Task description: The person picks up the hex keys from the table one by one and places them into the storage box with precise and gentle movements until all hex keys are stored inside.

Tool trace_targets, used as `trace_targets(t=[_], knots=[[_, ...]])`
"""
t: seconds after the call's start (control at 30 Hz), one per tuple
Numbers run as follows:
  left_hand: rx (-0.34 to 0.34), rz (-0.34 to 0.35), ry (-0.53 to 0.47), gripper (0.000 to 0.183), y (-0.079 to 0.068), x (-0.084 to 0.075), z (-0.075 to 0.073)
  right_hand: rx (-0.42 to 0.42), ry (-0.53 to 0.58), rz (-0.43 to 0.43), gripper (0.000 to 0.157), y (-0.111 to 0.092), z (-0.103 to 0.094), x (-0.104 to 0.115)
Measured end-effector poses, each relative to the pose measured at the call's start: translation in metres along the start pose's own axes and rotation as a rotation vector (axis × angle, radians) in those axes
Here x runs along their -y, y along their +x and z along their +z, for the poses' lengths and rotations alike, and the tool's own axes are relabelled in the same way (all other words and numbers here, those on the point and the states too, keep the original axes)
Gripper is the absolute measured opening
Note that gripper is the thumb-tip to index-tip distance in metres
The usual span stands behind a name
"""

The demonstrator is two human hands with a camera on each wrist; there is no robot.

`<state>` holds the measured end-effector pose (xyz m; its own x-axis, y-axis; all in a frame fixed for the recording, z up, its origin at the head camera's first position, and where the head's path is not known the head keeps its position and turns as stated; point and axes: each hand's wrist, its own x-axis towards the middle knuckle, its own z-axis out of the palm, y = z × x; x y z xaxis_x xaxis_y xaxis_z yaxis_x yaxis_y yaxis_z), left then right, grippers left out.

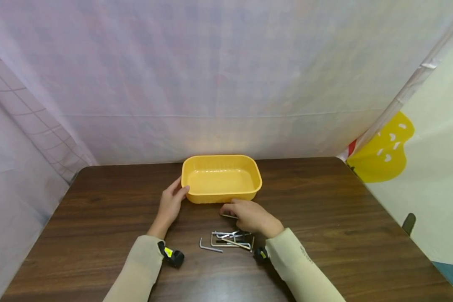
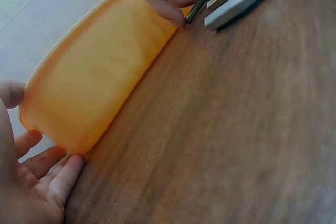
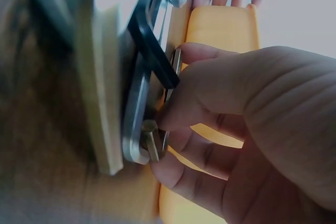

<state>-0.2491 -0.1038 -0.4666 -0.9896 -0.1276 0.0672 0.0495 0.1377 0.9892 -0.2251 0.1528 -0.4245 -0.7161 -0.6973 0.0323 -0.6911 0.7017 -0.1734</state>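
A yellow plastic basin stands on the table, its inside bare. My left hand grips its left end, thumb over the rim and the other fingers against the outer wall and lower edge, as the left wrist view shows. In front of the basin my right hand pinches a thin hex key between thumb and fingers, much of it covered by them. Below that hand lies a pile of L-shaped hex keys, silver, brass-toned and black. One silver hex key lies apart, left of the pile.
The dark wooden table reaches to a pale curtain right behind the basin. Both wrists carry small black cameras. A white sheet with a yellow shape hangs at the right.
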Motion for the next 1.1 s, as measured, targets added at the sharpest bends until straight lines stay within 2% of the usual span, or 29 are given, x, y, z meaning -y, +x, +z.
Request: trace_targets(t=[0.23,0.5,0.63,0.8,1.0,1.1], knots=[[0.015,-0.004,-0.002,0.054,0.001,-0.002,-0.003,-0.004,0.009,0.012,0.045,0.001,-0.004,0.000],[0.018,-0.003,-0.001,0.055,0.003,0.000,-0.004,-0.009,0.089,-0.023,0.045,0.002,-0.012,-0.008],[0.014,-0.001,-0.014,0.054,0.003,-0.001,-0.004,0.003,0.163,-0.050,0.046,0.002,-0.017,-0.012],[0.011,0.004,-0.018,0.054,0.003,0.000,-0.004,0.037,0.325,-0.065,0.047,0.000,-0.025,-0.012],[0.014,-0.001,-0.011,0.055,0.001,0.001,-0.001,-0.029,0.454,-0.083,0.044,-0.003,-0.032,-0.009],[0.013,0.003,-0.013,0.055,0.000,0.001,0.000,-0.045,0.511,-0.064,0.042,-0.004,-0.038,-0.012]])
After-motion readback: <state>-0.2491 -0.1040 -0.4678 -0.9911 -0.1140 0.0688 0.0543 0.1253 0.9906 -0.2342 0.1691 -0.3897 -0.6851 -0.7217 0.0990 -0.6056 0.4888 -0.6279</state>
